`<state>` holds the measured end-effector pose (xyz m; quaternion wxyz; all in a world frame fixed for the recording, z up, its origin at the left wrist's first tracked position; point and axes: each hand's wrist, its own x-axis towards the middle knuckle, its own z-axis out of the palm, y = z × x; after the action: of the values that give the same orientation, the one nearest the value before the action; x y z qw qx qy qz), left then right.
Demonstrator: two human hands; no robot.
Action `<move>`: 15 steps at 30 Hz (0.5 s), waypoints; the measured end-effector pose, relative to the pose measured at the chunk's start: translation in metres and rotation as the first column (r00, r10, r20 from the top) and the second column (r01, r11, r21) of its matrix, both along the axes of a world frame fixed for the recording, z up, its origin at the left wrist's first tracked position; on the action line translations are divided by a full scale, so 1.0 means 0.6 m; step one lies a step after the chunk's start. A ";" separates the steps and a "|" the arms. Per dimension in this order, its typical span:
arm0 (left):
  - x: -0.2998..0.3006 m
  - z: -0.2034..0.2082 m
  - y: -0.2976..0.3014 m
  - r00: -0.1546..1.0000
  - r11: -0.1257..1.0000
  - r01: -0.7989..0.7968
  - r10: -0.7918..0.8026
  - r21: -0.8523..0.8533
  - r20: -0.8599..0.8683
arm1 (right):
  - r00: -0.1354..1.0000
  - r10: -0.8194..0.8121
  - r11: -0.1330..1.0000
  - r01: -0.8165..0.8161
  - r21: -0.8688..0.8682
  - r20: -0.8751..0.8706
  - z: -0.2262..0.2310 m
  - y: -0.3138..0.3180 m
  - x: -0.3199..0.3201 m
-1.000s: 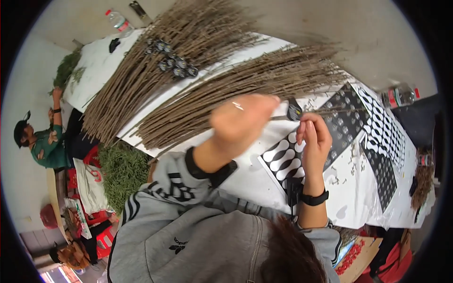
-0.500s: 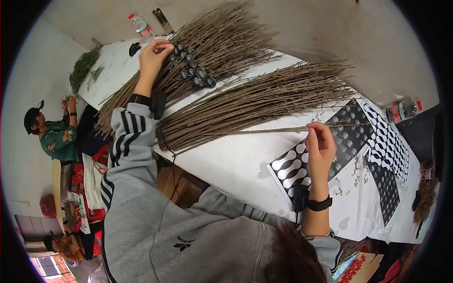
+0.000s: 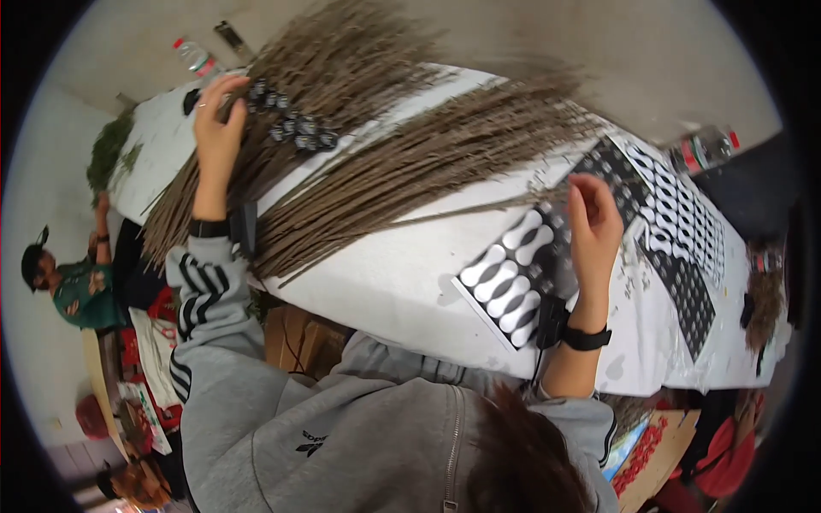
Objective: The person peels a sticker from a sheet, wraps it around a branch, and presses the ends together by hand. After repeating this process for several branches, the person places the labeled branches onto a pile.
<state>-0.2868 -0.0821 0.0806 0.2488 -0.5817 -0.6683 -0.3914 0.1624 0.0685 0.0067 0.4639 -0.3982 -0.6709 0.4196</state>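
1. Head view: we see our left hand (image 3: 220, 115) above the far bundle of brown sticks (image 3: 342, 56), at the left end of a cluster of black stickers (image 3: 299, 131).
2. Our left fingers are bent, with the thumb close to them; we cannot tell whether a sticker sits between them.
3. Our right hand (image 3: 596, 221) is raised over the right part of the white-covered surface (image 3: 368, 286), its fingers pinched narrow on a slender stick (image 3: 487, 206).
4. That stick slants from the lower edge of the near bundle of sticks (image 3: 419, 162) to our right fingertips and runs on beyond them.
5. Just below our right hand we have a black-and-white sticker sheet (image 3: 505, 282); farther right lie a sheet of smaller white shapes (image 3: 680, 205) and a black patterned sheet (image 3: 682, 286).
6. Two clear plastic bottles stand or lean near the wall, one at left (image 3: 196, 59), one at right (image 3: 703, 151).
7. Off to our left, a co-worker in a green top (image 3: 81, 299) is beside the surface, near some green foliage (image 3: 109, 152).
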 end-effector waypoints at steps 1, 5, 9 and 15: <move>0.026 0.009 0.003 1.000 1.000 0.025 -0.025 -0.006 0.016 | 0.999 0.002 1.000 -0.002 0.003 0.047 -0.002 0.013 0.011; 0.172 0.020 0.043 0.979 0.975 0.196 -0.187 -0.107 0.083 | 0.964 0.011 0.999 -0.023 0.041 0.267 -0.010 0.037 0.067; 0.338 -0.048 0.090 0.803 0.715 0.595 -0.500 -0.368 0.325 | 0.848 0.128 0.977 -0.197 0.082 0.513 -0.026 0.034 0.093; 0.483 -0.187 0.137 0.557 0.410 0.811 -0.759 -0.418 0.336 | 0.735 0.287 0.902 -0.423 0.084 0.615 -0.020 0.002 0.093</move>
<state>0.0028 0.0003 -0.0317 -0.1658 -0.8508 -0.4073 -0.2878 0.2182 0.0695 -0.0052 0.1845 -0.3184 -0.8866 0.2803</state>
